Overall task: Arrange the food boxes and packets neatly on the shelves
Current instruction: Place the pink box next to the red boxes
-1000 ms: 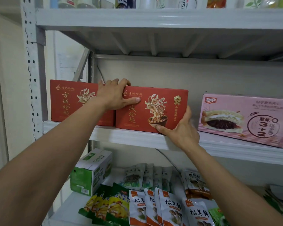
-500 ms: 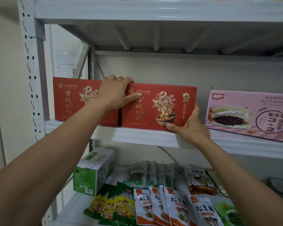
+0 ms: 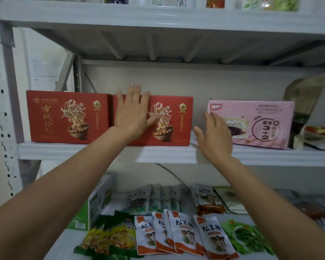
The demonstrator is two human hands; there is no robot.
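Head: left hand (image 3: 132, 113) on red box (image 3: 174, 109)

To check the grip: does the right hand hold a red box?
No, the right hand is open and spread, in front of the pink box.

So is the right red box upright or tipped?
Upright: the right red box sits flush on the shelf, left hand flat on it.

One view: a head-worn wide-angle camera, close to the rack (image 3: 7, 91) and facing it square-on. Eye line is roughly level with the middle shelf (image 3: 167, 153). The upper shelf (image 3: 158, 17) is seen from underneath, the lower shelf (image 3: 68, 241) from above. Straight edges bow near the frame borders.
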